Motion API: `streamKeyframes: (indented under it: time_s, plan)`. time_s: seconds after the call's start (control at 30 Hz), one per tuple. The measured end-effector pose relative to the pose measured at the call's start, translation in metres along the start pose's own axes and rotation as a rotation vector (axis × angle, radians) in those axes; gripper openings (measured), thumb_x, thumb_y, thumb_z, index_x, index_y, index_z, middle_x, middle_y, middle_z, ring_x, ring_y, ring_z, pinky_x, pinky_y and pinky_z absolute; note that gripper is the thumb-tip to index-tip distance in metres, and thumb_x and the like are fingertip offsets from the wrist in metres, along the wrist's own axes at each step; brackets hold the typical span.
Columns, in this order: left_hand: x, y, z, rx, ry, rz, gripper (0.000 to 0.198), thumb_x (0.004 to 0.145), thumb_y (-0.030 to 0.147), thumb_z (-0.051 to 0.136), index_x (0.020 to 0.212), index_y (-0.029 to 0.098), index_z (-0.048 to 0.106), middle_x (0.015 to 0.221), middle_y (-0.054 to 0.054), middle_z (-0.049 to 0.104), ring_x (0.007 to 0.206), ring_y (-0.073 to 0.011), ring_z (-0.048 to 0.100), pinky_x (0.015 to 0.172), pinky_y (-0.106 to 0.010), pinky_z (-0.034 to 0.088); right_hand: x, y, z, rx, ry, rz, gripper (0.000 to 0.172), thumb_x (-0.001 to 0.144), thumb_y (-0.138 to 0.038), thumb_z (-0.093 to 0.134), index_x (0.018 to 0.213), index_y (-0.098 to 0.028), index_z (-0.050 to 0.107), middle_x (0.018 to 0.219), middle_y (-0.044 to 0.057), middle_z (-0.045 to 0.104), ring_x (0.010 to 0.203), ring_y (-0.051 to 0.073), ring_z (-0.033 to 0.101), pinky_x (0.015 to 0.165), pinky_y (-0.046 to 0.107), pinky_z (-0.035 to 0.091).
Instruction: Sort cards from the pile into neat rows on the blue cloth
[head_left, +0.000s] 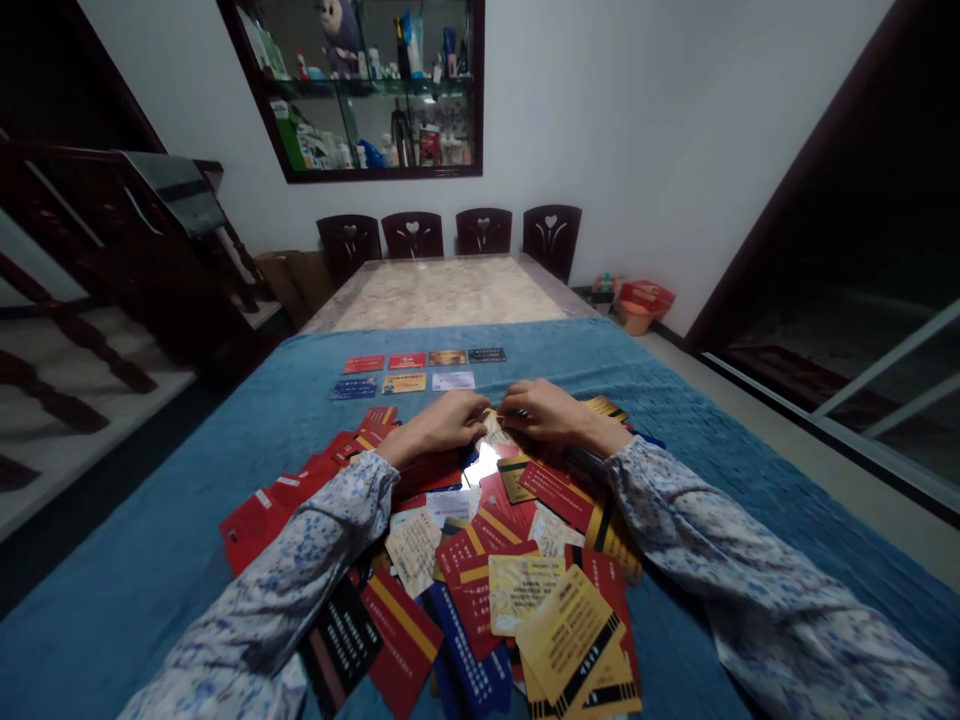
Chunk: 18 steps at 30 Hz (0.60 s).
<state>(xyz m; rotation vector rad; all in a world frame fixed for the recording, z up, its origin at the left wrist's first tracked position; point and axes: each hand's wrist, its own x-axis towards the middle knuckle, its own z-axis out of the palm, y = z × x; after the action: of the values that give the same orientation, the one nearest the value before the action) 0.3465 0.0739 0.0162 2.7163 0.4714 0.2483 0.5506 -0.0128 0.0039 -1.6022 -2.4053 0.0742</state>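
Note:
At the far edge of a heap of plastic cards, my left hand and my right hand face each other with bent fingers. Their fingertips pinch a small pale yellow card, mostly hidden by the fingers. Below it a white card reflects light brightly. Red cards, gold cards, dark blue cards and a black card overlap loosely between my forearms. Beyond my hands, cards lie face up in two rows, among them a black card and a white card.
A blue cloth covers the near part of the long table, whose marble top shows behind. Several dark chairs line the far end. Left is a wooden railing; on the right, an orange bin stands by the wall.

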Motion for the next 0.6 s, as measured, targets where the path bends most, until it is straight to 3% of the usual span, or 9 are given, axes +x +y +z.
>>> streamKeyframes:
  time_s: [0.2,0.6]
  plan:
    - [0.002,-0.006,0.005,-0.032,0.006,-0.036,0.009,0.077,0.017,0.056,0.081,0.016,0.064,0.072,0.000,0.060,0.066,-0.0145,0.049,0.062,-0.026,0.034,0.003,-0.005,0.000,-0.002,-0.023,-0.017,0.019,0.097,-0.022,0.060,0.101,-0.016,0.078,0.099,0.011,0.074,0.090,0.019,0.065,0.076,0.028,0.040]
    - [0.005,-0.024,-0.002,-0.089,0.035,-0.178,0.018,0.075,0.018,0.057,0.086,0.014,0.070,0.072,0.000,0.061,0.068,-0.0154,0.053,0.062,-0.026,0.038,0.012,-0.011,-0.001,-0.022,-0.029,-0.004,0.023,0.097,-0.024,0.060,0.115,-0.019,0.074,0.108,0.011,0.074,0.093,0.020,0.066,0.078,0.028,0.042]
